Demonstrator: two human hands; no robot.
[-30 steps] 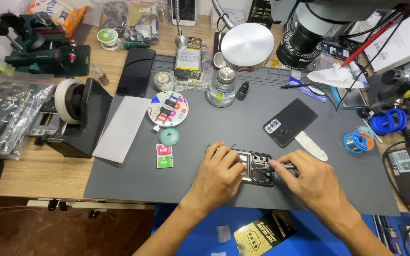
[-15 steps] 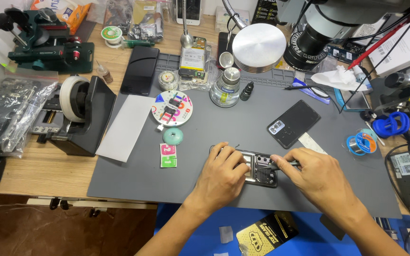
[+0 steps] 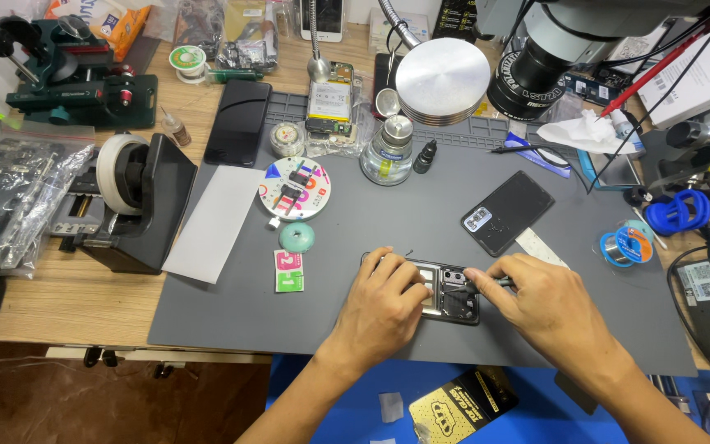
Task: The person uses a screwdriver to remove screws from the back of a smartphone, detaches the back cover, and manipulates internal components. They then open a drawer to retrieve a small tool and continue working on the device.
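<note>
An opened phone lies on the grey work mat near its front edge, its insides showing. My left hand presses down on the phone's left part and covers it. My right hand pinches a thin dark tool, tip on the phone's upper right corner by the camera module. A black phone back cover lies face down just beyond my right hand.
A round multicoloured parts dish, a teal disc and a small pink-green packet lie left of the phone. A glass bottle, a tape dispenser, a white sheet, solder spools and a microscope head surround the mat.
Both hands stay on the opened phone; my right hand and the tool have shifted only slightly. The view has shifted a little.
</note>
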